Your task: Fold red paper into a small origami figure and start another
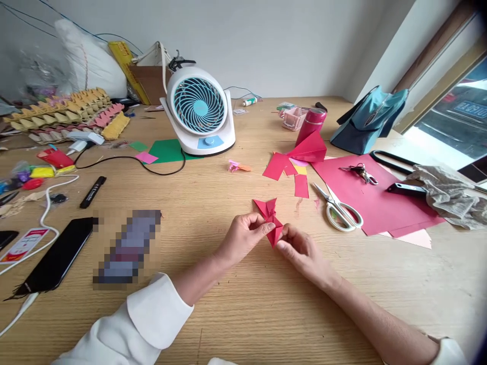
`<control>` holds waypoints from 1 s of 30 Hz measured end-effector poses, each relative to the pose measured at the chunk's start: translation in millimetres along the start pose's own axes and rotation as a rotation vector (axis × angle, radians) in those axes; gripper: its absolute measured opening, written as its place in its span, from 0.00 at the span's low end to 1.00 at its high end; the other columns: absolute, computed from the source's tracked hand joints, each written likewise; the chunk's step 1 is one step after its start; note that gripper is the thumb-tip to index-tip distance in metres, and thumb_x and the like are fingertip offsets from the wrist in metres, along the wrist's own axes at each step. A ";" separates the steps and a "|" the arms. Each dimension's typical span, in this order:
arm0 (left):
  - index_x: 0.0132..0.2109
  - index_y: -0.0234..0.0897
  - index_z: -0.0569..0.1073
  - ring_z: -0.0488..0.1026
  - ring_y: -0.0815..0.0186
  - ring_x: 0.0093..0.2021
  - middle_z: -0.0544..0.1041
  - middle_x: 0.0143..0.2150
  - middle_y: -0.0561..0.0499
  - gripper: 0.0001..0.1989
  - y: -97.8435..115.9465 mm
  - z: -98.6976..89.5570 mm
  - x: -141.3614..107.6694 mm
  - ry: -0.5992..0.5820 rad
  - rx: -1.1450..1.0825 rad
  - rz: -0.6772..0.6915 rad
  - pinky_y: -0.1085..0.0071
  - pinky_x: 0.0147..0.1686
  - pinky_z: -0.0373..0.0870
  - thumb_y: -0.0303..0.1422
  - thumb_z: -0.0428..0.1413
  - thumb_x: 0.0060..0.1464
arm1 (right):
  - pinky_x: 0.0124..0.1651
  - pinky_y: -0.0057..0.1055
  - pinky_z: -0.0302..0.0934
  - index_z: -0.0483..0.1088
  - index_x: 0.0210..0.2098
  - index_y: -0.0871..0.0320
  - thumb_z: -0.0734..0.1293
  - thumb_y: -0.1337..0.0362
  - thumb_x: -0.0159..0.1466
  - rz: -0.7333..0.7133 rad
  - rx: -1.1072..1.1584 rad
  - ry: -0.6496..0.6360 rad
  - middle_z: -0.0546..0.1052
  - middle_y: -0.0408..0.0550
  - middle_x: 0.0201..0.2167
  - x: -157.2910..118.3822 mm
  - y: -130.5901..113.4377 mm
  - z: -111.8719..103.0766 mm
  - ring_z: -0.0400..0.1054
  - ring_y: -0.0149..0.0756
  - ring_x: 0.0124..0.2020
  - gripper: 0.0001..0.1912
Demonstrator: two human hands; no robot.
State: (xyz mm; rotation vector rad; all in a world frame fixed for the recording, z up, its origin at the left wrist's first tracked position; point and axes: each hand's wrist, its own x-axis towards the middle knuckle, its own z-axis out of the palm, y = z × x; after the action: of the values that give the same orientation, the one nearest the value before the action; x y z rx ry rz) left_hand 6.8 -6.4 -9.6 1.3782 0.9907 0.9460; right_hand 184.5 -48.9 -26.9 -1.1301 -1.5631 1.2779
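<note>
At ten o'clock from the right hand [310,257] (grip unclear), folded red paper [276,235] slants eleven-to-five, pinched by the left hand [242,235].

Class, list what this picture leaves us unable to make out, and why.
Head view throughout:
- Red folded paper: partly covered by the left hand.
- Pixelated patch: blocks mask its detail.
- Right sleeve: cut off by the bottom edge.
- Black marker: lettering too small to read.
</note>
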 end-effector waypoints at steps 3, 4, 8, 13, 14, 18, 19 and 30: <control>0.24 0.34 0.70 0.61 0.71 0.26 0.68 0.23 0.55 0.17 -0.8 2.1 -1.9 0.012 0.206 0.122 0.73 0.28 0.58 0.40 0.62 0.55 | 0.33 0.29 0.60 0.67 0.39 0.57 0.64 0.45 0.67 0.020 0.056 0.047 0.71 0.44 0.30 2.3 -1.6 -3.8 0.63 0.32 0.29 0.20; 0.23 0.34 0.69 0.61 0.71 0.26 0.68 0.23 0.55 0.17 -1.3 3.2 -2.8 0.021 0.259 0.164 0.73 0.29 0.58 0.38 0.62 0.55 | 0.33 0.29 0.61 0.68 0.39 0.57 0.64 0.45 0.67 0.022 0.066 0.056 0.71 0.45 0.29 3.2 -2.0 -4.2 0.63 0.32 0.28 0.20; 0.22 0.35 0.66 0.62 0.71 0.26 0.67 0.24 0.55 0.18 -4.0 6.4 -5.9 0.036 0.363 0.258 0.72 0.28 0.57 0.36 0.61 0.56 | 0.31 0.28 0.62 0.69 0.34 0.56 0.67 0.47 0.65 0.028 0.080 0.065 0.72 0.44 0.27 5.5 -1.6 -2.3 0.63 0.32 0.26 0.18; 0.24 0.35 0.69 0.66 0.70 0.28 0.70 0.26 0.54 0.15 -8.4 4.8 -5.5 0.004 0.340 0.251 0.73 0.29 0.60 0.34 0.61 0.56 | 0.31 0.29 0.63 0.70 0.31 0.56 0.69 0.47 0.64 0.036 0.115 0.050 0.71 0.43 0.23 5.6 3.2 -2.5 0.64 0.32 0.25 0.18; 0.24 0.35 0.70 0.66 0.70 0.29 0.71 0.26 0.54 0.14 -9.4 4.2 -4.9 -0.002 0.319 0.238 0.74 0.29 0.60 0.34 0.62 0.55 | 0.31 0.29 0.63 0.70 0.32 0.56 0.69 0.48 0.64 0.039 0.122 0.049 0.71 0.44 0.24 5.8 4.2 -3.0 0.64 0.32 0.25 0.17; 0.23 0.34 0.69 0.63 0.72 0.26 0.68 0.24 0.55 0.16 -12.5 3.0 -2.5 -0.006 0.234 0.163 0.74 0.27 0.58 0.37 0.62 0.55 | 0.31 0.29 0.63 0.70 0.33 0.57 0.70 0.47 0.63 0.068 0.142 0.080 0.72 0.45 0.25 7.4 5.1 -2.8 0.65 0.32 0.26 0.18; 0.24 0.34 0.70 0.62 0.72 0.25 0.68 0.23 0.55 0.16 -12.9 2.8 -2.1 -0.017 0.220 0.138 0.74 0.26 0.58 0.38 0.62 0.55 | 0.31 0.29 0.63 0.70 0.34 0.57 0.70 0.47 0.62 0.082 0.150 0.084 0.72 0.45 0.25 7.8 4.4 -2.2 0.65 0.31 0.26 0.19; 0.30 0.35 0.73 0.63 0.74 0.17 0.67 0.17 0.57 0.17 -7.0 -1.1 0.2 -0.124 0.105 0.018 0.77 0.19 0.58 0.45 0.58 0.58 | 0.33 0.30 0.61 0.68 0.34 0.57 0.67 0.44 0.64 0.105 0.169 0.082 0.70 0.40 0.22 7.7 -5.2 -5.4 0.64 0.30 0.24 0.21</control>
State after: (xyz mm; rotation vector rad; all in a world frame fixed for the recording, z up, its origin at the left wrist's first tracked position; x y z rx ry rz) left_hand 5.6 -5.7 -16.6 1.5172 0.9468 0.8206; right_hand 186.7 -40.6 -20.5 -1.1542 -1.3249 1.3877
